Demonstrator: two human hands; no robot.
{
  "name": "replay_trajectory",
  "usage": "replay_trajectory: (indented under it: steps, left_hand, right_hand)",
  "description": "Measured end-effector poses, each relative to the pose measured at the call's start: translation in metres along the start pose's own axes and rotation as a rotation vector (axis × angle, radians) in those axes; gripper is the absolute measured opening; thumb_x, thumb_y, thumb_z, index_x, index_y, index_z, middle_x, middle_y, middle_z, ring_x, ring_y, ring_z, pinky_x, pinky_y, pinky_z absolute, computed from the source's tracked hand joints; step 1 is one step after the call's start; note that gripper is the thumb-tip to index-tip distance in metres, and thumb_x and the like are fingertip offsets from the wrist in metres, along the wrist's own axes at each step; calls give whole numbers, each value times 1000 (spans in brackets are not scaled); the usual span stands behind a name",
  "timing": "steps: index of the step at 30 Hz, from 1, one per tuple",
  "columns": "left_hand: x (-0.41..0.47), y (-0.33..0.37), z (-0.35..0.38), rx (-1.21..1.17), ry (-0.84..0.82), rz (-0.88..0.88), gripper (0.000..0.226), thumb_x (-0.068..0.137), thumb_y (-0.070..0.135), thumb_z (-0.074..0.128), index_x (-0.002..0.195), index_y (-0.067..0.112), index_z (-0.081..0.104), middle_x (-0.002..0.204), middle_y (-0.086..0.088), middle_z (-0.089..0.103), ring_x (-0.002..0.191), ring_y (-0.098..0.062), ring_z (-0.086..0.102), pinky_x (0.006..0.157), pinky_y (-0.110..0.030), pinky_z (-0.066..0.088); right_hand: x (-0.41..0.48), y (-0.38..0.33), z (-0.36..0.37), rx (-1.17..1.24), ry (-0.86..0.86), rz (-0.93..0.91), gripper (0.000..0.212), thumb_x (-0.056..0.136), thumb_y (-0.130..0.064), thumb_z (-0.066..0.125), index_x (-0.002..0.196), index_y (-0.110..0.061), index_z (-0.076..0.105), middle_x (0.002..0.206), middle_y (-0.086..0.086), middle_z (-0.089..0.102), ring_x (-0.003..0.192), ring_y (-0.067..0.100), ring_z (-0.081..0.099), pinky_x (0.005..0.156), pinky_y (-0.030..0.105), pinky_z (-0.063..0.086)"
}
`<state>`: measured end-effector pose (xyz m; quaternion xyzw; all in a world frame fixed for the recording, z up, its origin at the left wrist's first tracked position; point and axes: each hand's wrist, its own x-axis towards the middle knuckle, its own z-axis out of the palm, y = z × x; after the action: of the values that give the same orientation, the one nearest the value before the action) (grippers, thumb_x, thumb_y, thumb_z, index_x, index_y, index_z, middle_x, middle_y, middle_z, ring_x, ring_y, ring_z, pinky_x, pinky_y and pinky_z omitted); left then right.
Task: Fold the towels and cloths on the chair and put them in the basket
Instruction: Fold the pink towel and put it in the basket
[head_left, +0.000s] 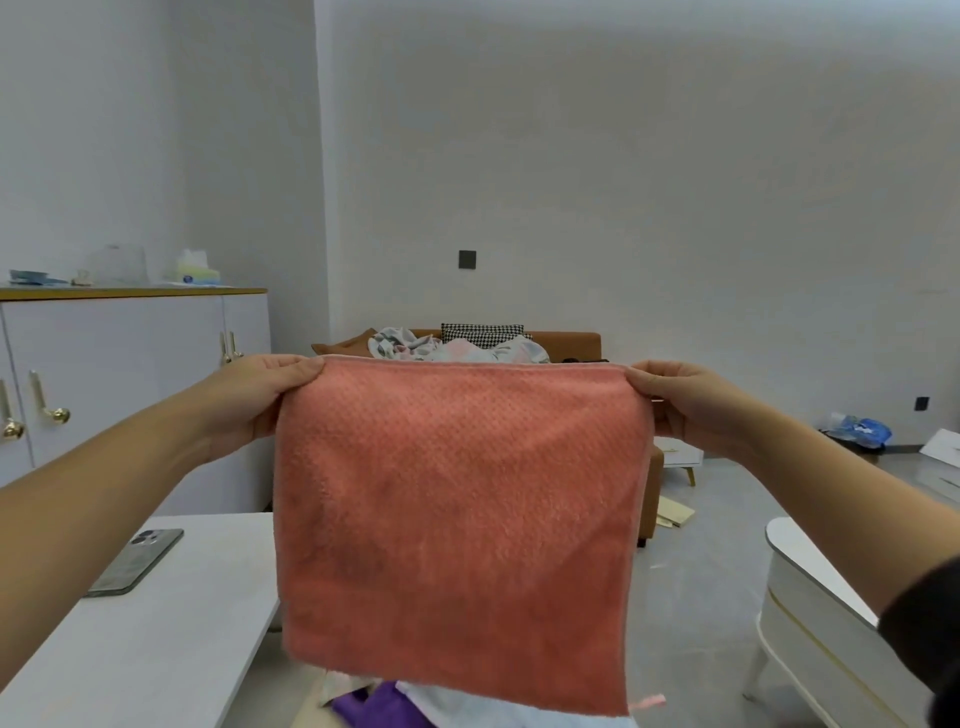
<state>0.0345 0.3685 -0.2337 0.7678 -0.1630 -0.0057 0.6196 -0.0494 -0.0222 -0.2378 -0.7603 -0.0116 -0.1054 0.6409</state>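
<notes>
The coral towel (457, 509) hangs spread flat in mid-air at the centre of the view. At nine o'clock the left hand (260, 400) has its grip pinched on the top left corner; at three o'clock the right hand (680, 405) pinches the top right one. At six o'clock a purple cloth (374, 706) and a white cloth (467, 714) lie bunched. A phone (136, 561) rests on the tabletop (156, 649) at eight o'clock

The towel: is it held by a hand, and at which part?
Yes. The pink towel hangs spread out in the air. The left hand pinches its top left corner and the right hand pinches its top right corner.
</notes>
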Motion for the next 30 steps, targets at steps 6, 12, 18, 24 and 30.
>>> replay_trajectory:
  steps: [6,12,18,24,30]
  left_hand:
    - [12,-11,3,61,-27,-26,25,97,24,48,96,8,67,73,-3,62,66,-15,57,64,-29,51]
    - [33,-29,22,43,51,-38,22,98,23,48,97,8,65,88,-8,63,80,-20,59,66,-29,49]
    - [43,-26,28,-69,132,69,22,99,22,45,88,12,62,85,-7,60,79,-19,57,71,-32,49]
    - [14,-49,30,-65,140,70,23,99,22,44,90,13,64,89,-8,61,84,-21,58,79,-35,50]
    - [-37,-101,38,-64,94,-52,24,98,23,45,99,10,66,100,-14,63,89,-24,59,80,-39,50]
  right_hand:
    - [9,13,0,-88,50,22,27,97,-28,50,112,-10,62,91,3,58,77,14,58,60,26,51]
    - [36,29,11,-122,175,2,19,97,-27,50,101,-14,63,95,4,58,88,21,58,75,37,54]
    - [47,30,17,-51,224,-88,18,98,-29,48,97,-17,61,93,3,56,89,18,57,77,35,52]
    - [14,56,23,-31,199,-80,25,99,-29,46,109,-10,60,100,7,58,93,23,59,86,43,54]
    - [-37,102,38,-25,199,26,21,99,-27,45,100,-14,61,91,5,58,81,20,57,69,35,50]
